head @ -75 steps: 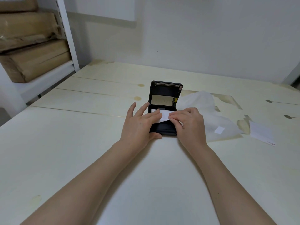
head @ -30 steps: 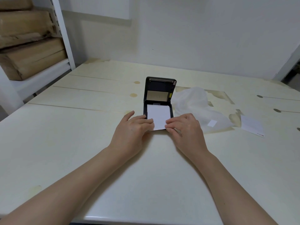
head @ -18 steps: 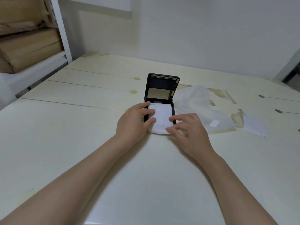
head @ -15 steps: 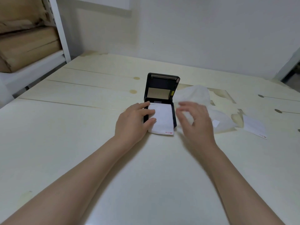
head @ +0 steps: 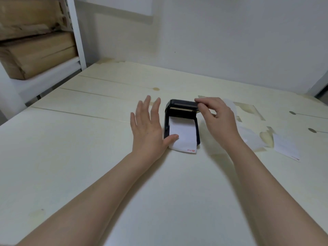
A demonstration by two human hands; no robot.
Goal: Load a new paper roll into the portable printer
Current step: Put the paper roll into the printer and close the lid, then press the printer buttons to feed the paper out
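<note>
The loading looks nearly done: the portable printer (head: pixel 182 121) lies at the middle of the wooden table (head: pixel 88 157), its paper strip (head: pixel 182 135) drawn out over the body toward 6 o'clock, so the roll itself, hidden from view, is presumably seated inside. What seems left is shutting the lid (head: pixel 182 105), which is tilted well down over the 12 o'clock end of the printer but not yet flat, and perhaps tearing off the loose end. The left hand (head: pixel 147 128) lies at the printer's 9 o'clock side, palm down, fingers spread and gripping nothing, its thumb pressing the near corner of the strip. The right hand (head: pixel 216 118) reaches in from 3 o'clock, fingers curled and pinching the lid's far right corner. A plastic wrapper (head: pixel 252 137) and a paper slip (head: pixel 285 147) lie apart at 3 o'clock.
</note>
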